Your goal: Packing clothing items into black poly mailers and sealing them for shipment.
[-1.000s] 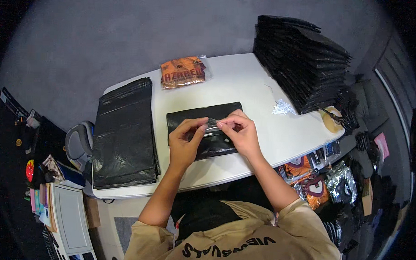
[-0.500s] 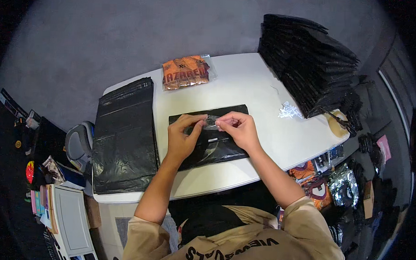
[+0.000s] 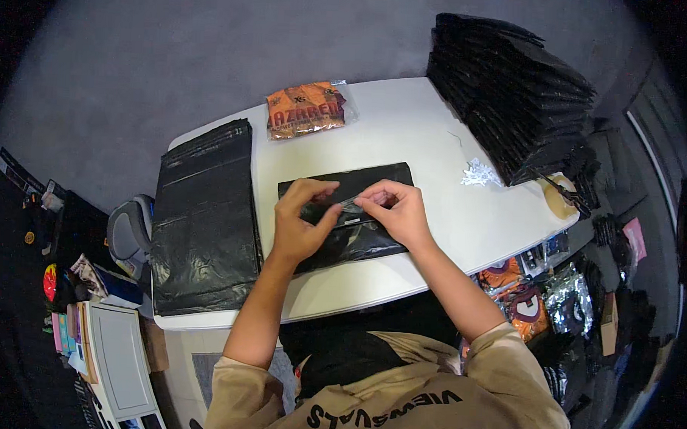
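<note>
A folded black plastic mailing bag lies flat on the white table in front of me. Above its middle, my right hand pinches a small clear strip that looks like tape. My left hand is over the bag's left part, thumb and fingers apart. Its thumb tip is close to the strip's end; whether they touch I cannot make out. A small white label shows on the bag just below the strip.
Flat black bags are piled at the table's left. An orange garment in clear plastic lies at the back. A tall stack of black packages, white scraps and a tape roll are at the right. A chair stands left.
My left fingers have come off the clear strip and spread from the thumb. My right hand still pinches it. The whole view has shifted slightly.
</note>
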The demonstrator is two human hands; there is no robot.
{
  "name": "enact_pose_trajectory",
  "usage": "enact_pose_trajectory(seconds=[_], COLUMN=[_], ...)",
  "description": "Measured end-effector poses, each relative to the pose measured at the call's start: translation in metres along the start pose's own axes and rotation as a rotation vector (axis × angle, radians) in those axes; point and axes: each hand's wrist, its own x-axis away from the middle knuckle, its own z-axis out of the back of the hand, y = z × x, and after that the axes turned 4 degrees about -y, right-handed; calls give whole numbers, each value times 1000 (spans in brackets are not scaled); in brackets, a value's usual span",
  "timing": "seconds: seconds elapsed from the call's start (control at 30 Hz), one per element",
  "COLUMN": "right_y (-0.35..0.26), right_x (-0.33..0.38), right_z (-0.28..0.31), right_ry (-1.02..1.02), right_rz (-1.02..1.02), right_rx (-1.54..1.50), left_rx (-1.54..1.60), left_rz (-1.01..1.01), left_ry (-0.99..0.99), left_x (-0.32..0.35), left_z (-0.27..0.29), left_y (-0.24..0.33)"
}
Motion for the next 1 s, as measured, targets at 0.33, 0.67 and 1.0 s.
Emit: enact_pose_trajectory(seconds=[0.33, 0.67, 1.0], right_y=[4, 4, 0], right_x=[0, 1, 2], right_z=[-5, -3, -3], right_ry=[46, 49, -2], right_rz=[150, 198, 182], right_rx=[159, 207, 174], left_rx=[-39, 0, 39], left_rz=[-20, 18, 90], left_ry=[12, 25, -2], left_x=[3, 4, 4], left_z=[-13, -14, -15], left_y=[-5, -4, -8])
